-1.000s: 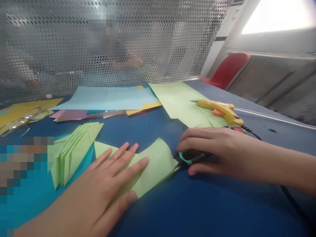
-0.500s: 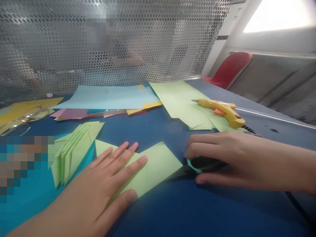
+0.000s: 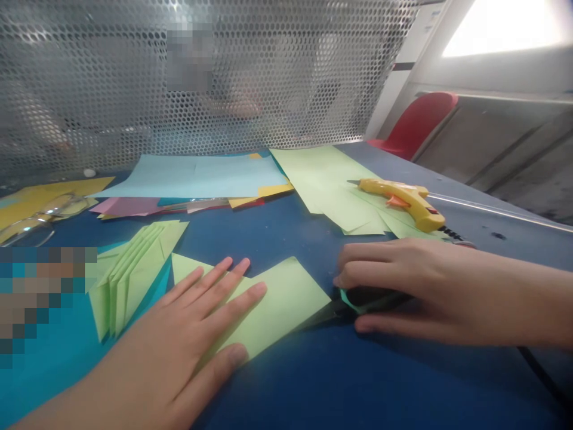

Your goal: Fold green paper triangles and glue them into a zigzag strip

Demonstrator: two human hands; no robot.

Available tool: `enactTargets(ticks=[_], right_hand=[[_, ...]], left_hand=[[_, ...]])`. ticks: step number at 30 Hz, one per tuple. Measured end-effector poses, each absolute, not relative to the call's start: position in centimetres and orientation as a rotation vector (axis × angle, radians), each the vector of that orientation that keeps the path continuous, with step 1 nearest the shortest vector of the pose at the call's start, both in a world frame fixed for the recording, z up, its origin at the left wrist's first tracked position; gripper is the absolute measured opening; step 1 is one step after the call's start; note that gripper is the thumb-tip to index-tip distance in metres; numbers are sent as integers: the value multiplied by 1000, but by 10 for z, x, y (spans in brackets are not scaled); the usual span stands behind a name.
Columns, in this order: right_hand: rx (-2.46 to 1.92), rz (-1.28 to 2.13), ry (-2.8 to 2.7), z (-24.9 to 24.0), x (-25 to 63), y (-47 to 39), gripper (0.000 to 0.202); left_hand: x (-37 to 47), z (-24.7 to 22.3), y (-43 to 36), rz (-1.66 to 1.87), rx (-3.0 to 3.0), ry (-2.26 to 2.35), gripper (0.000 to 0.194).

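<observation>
Your left hand (image 3: 188, 334) is lying flat with fingers spread on the green sheet (image 3: 277, 298), pressing it onto the worktop (image 3: 358, 388); its grip is fully open and closing on nothing. The sheet is sitting near the middle of the worktop, its right corner pointing toward 3 o'clock and nearly touching the scissors (image 3: 364, 297).

Your right hand (image 3: 403, 286) is curling over the scissors at 3 o'clock from the sheet, fingers above and thumb below the dark, teal-edged handles. The grip is partly closed around them, though you cannot tell whether the blades are apart, since the hand is hiding most of the tool.

At 10 o'clock from your left hand, a stack of folded green pieces (image 3: 129, 269) is resting on a teal sheet (image 3: 54, 364). At 12 o'clock, a pale blue sheet (image 3: 192, 176) is covering pink and yellow papers by the mesh screen (image 3: 179, 89). At 1 o'clock from your right hand, a yellow glue gun (image 3: 405, 202) is lying on more green paper (image 3: 331, 185). Glasses (image 3: 40, 218) are sitting on yellow paper at the far left.
</observation>
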State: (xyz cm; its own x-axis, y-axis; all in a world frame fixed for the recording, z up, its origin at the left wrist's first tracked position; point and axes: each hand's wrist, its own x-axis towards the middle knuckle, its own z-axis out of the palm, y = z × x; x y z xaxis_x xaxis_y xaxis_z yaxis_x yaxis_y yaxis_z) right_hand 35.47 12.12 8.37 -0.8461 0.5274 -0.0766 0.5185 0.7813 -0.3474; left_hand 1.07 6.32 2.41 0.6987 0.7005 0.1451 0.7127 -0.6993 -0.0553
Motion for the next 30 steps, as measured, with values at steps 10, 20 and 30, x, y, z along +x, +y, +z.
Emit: enactTargets(ticks=[10,20,30], right_hand=[[-858,554,-2927,80,351,119,21],[-841,528,-2915,78,347,116,22],[-833,502,-2908,77,346,112,22]], left_hand=[[25,22,45,-266,-2763,-1560,55],[25,22,45,-290,-2732,-1547,51],[17,24,57,-242,-2762,-1351,61]])
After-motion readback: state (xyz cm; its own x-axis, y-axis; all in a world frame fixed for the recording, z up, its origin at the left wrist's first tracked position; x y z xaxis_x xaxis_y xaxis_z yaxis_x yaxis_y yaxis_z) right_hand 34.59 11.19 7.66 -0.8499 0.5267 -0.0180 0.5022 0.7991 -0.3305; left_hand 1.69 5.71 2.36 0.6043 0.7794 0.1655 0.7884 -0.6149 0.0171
